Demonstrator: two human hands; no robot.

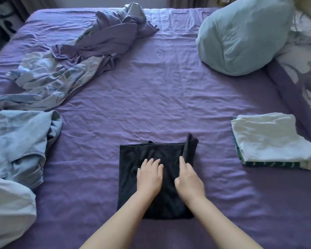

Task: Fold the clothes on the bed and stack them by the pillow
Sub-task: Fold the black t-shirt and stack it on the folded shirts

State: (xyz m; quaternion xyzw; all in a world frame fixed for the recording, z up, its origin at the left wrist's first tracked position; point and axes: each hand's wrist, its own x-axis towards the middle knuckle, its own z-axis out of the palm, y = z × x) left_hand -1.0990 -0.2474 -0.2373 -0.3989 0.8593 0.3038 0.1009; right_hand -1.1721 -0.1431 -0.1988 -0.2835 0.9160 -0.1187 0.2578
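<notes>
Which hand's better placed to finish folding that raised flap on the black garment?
Probably the right hand: its fingers touch the upright flap on the black garment. The left hand presses flat mid-cloth.

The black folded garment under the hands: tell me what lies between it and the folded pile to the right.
Nothing visible does. Between the black folded garment, pressed flat by the left hand and right hand, and the white-topped folded stack lies only bare, wrinkled purple bedsheet. The pale blue pillow sits farther back.

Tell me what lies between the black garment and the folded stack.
Only bare purple bedsheet separates the black folded garment from the white-topped folded stack in the head view.
</notes>
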